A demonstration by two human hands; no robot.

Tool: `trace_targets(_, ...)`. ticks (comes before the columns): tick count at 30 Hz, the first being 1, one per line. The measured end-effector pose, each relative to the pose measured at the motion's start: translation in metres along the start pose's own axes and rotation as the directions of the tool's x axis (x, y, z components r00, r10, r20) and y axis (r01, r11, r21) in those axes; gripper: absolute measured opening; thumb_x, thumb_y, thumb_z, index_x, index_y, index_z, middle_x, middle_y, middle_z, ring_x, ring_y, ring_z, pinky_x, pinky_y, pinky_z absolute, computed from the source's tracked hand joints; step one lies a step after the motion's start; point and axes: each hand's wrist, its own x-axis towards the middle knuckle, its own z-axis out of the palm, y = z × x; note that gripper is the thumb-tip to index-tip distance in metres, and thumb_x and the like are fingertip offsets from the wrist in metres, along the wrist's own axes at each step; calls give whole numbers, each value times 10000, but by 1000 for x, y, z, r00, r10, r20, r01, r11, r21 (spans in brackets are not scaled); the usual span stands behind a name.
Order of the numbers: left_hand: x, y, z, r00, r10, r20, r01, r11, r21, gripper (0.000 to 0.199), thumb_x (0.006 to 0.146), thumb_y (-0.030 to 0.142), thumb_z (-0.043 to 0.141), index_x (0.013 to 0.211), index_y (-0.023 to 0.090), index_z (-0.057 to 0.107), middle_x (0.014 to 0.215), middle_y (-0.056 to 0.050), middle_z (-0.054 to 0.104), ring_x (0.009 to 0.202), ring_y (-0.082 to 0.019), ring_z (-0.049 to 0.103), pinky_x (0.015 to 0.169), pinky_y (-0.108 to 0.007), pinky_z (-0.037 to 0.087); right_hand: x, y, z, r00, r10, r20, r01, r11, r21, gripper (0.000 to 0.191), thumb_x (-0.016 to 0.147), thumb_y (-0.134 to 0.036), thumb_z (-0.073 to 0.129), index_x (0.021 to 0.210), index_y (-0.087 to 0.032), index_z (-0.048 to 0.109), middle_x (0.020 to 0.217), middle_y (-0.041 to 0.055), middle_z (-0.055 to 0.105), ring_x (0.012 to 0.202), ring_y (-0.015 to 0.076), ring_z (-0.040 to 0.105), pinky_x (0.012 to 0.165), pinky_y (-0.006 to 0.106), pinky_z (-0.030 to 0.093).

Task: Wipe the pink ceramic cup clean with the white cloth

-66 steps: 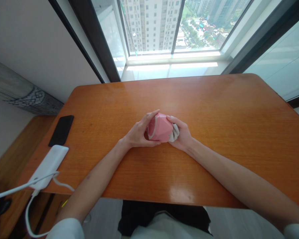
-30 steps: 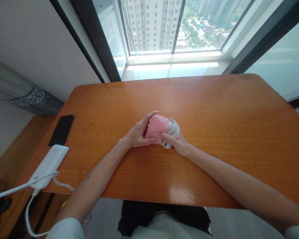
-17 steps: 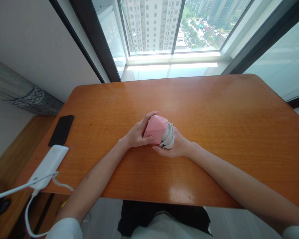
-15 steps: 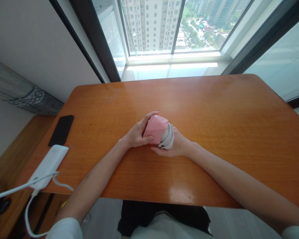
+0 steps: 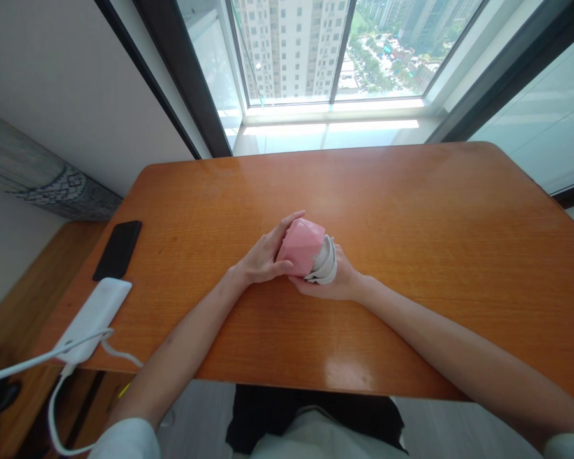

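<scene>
A pink faceted object (image 5: 303,247) is between my hands, above the middle of the wooden table (image 5: 387,204). A whitish-grey cord or band (image 5: 324,262) lies in loops against its right side. My left hand (image 5: 266,256) grips the pink object from the left, thumb on the near side and fingers over the far edge. From the right and below, my right hand (image 5: 337,278) cups the looped cord and the pink object; most of its fingers are hidden behind them.
On the table's left side lie a black phone (image 5: 118,250) and a white power strip or power bank (image 5: 94,319). White cables (image 5: 52,408) run from it past the near left edge. A window (image 5: 325,57) is beyond the far edge.
The pink object and the looped cord have shifted slightly right and up, tilting a little. My right hand has moved slightly with them.
</scene>
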Motion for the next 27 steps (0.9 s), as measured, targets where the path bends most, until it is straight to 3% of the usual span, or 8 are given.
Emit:
trace_targets(4, 0, -1, 0, 1000, 11, -22, -11, 1000, -8, 1197, 838, 953, 637, 1745, 253, 290, 1570, -199, 619, 1312, -418, 677, 1129, -532, 525, 3, -4, -8, 989, 135, 56, -145, 952, 268, 229, 810, -408, 886, 961, -293, 759, 896, 34, 786, 897, 285, 754, 936, 486, 647)
trace_targets(7, -1, -1, -2, 1000, -2, -31, 2, 1000, 11, 1227, 819, 963, 646, 1736, 223, 303, 1582, -216, 597, 1322, -429, 667, 1114, -528, 538, 7, -8, -12, 953, 270, 135, -299, 789, 536, 421, 784, -396, 948, 1137, -265, 760, 1102, 72, 812, 1034, 308, 774, 1016, 512, 636)
trace_targets(10, -1, -2, -3, 999, -37, -24, 38, 997, 70, 1275, 785, 936, 717, 1743, 216, 282, 1526, -210, 642, 1273, -421, 696, 1101, -536, 550, 12, -11, -14, 906, 365, 213, -392, 536, 748, 512, 728, -373, 996, 1166, -226, 778, 1117, 86, 825, 981, 283, 782, 897, 425, 663)
trace_targets(13, 0, -1, -3, 998, -58, -7, 58, 993, 106, 1294, 773, 839, 819, 1766, 259, 226, 1583, -208, 617, 1306, -430, 702, 1102, -545, 564, 16, -10, -16, 867, 432, 250, -405, 317, 858, 364, 736, -334, 955, 1036, -198, 799, 945, 59, 825, 764, 205, 744, 677, 304, 618)
trace_targets(15, 1, 0, -3, 998, -59, 5, 58, 991, 122, 1303, 759, 745, 892, 1772, 290, 210, 1674, -209, 542, 1417, -451, 647, 1155, -558, 547, 18, -6, -19, 840, 476, 262, -405, 227, 886, 284, 740, -329, 911, 957, -198, 784, 849, 41, 808, 684, 185, 713, 613, 282, 587)
trace_targets(18, 2, 1, -2, 998, -61, 12, 59, 989, 134, 1297, 746, 618, 955, 1769, 326, 213, 1715, -189, 500, 1483, -443, 605, 1201, -554, 531, 20, -1, -23, 808, 492, 325, -441, 138, 887, 286, 729, -370, 851, 937, -190, 768, 844, 68, 819, 745, 244, 764, 666, 346, 636)
trace_targets(21, 2, 2, -1, 997, -72, 2, 71, 988, 137, 1307, 703, 578, 989, 1751, 337, 245, 1652, -172, 568, 1404, -426, 667, 1169, -541, 556, 20, 1, -25, 795, 459, 396, -481, 78, 873, 328, 723, -403, 821, 956, -178, 769, 884, 107, 838, 878, 315, 809, 757, 423, 677)
trace_targets(27, 0, 2, 1, 993, -112, -24, 115, 980, 161, 1329, 623, 602, 1013, 1703, 311, 296, 1584, -177, 607, 1341, -432, 699, 1118, -528, 574, 20, 2, -25, 788, 414, 457, -531, 78, 844, 383, 769, -457, 789, 1019, -167, 771, 925, 128, 844, 933, 335, 814, 796, 449, 684)
